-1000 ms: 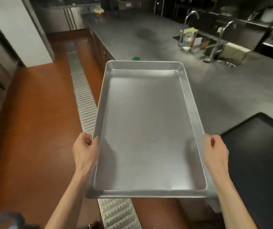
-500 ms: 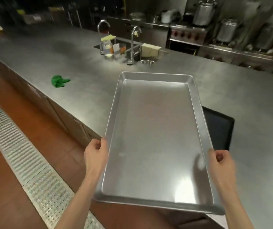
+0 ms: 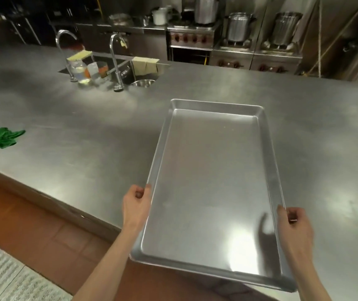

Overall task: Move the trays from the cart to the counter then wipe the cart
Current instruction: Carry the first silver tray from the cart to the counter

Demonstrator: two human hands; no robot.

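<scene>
Metal tray (image 3: 212,187) empty, held lengthwise out ahead of me over steel worktop (image 3: 76,148), near end jutting past worktop edge above red floor (image 3: 32,227). My left hand (image 3: 136,203) clamped on tray's left rim, my right hand (image 3: 295,224) clamped on right rim. Green cloth (image 3: 4,137) crumpled on worktop, well apart to left. Sink (image 3: 128,68) with two taps beyond tray; big pots on stove behind.

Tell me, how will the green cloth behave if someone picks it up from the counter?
The green cloth lies crumpled, so it will probably hang limp. It looks small and thin, likely light. On the smooth counter it should slide easily when pushed.
</scene>
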